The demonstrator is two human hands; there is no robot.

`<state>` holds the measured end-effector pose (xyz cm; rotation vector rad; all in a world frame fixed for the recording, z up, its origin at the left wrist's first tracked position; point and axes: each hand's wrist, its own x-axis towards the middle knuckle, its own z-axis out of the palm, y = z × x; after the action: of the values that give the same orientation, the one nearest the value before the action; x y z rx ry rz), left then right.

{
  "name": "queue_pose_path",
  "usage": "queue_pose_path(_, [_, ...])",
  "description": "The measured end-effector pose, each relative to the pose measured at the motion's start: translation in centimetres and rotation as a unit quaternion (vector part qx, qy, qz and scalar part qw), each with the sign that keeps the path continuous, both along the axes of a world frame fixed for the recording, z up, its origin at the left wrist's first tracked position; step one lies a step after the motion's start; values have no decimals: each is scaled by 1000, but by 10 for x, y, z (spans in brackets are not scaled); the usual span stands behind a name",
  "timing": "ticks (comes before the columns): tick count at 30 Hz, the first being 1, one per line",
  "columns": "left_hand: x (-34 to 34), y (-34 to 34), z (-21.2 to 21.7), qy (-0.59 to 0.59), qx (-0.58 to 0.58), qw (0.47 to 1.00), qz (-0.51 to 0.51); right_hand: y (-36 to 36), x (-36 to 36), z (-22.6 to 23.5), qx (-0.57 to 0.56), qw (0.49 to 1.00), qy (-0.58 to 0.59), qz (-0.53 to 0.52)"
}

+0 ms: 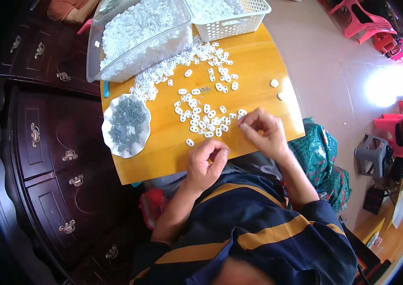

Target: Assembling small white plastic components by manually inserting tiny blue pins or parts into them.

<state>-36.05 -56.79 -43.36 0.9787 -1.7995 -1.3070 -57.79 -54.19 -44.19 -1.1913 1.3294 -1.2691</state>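
Observation:
Above the table's near edge, my left hand [205, 161] is curled with thumb and forefinger pinched together. A tiny dark tip shows at its fingertips, too small to name. To its right, my right hand [267, 132] has its thumb and forefinger drawn together; what they hold, if anything, is hidden. Just beyond those fingertips lies a white oval plastic piece [242, 113] with two dark holes. Many similar white pieces [206, 108] are scattered on the yellow table [163, 164]. A few small metal springs [204, 89] lie behind them.
At the left, a scalloped white plate [106, 130] holds a heap of small grey metal parts [127, 124]. A clear bin [163, 53] and a white basket [232, 29], both full of white pieces, stand at the back. Dark drawers [44, 142] flank the table's left.

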Motion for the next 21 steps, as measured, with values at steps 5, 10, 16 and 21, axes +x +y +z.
queue_pose_path(5, [-13,-4,7,27,65,997,-40,26,15,12,-47,982,173,51])
queue_pose_path(10, [-15,-2,-4,36,73,996,-28,28,15,15,-87,981,165,52])
queue_pose_path(16, [-17,-2,-1,30,55,998,-11,27,18,15,47,996,-24,71])
queue_pose_path(21, [-15,-5,-3,7,10,1000,-7,28,26,-1,68,980,-185,34])
